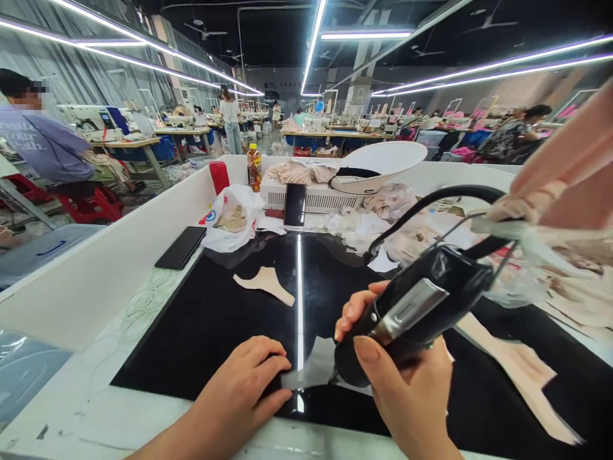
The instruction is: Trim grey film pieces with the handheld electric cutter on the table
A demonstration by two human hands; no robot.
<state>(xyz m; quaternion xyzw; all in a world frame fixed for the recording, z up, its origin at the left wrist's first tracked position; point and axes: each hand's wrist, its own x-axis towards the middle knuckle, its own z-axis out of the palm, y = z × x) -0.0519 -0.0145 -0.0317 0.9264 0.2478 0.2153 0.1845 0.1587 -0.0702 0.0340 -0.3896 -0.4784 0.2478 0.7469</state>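
Observation:
My right hand (407, 383) is wrapped around a black corded handheld power tool (416, 306) with a silver plate on its side. The narrow tip points down onto a thin, pale, translucent cut piece (318, 364) on the glossy black board (191, 338). The tool's body and my hand hide part of that piece. At the left end of the piece lies my left hand (253, 377), palm down with fingers stretched out and nothing visibly gripped. Farther back on the board is a small beige fabric piece (265, 284). To the right rests a longer beige fabric piece (517, 370).
A black cord (431, 198) arches from the tool beside hanging pink cloth (569, 153). Behind the board are a phone (295, 204), a white vented box (330, 201), a plastic bag (234, 214) and a drink bottle (253, 167). A black flat case (181, 248) lies left. People sit at sewing tables beyond.

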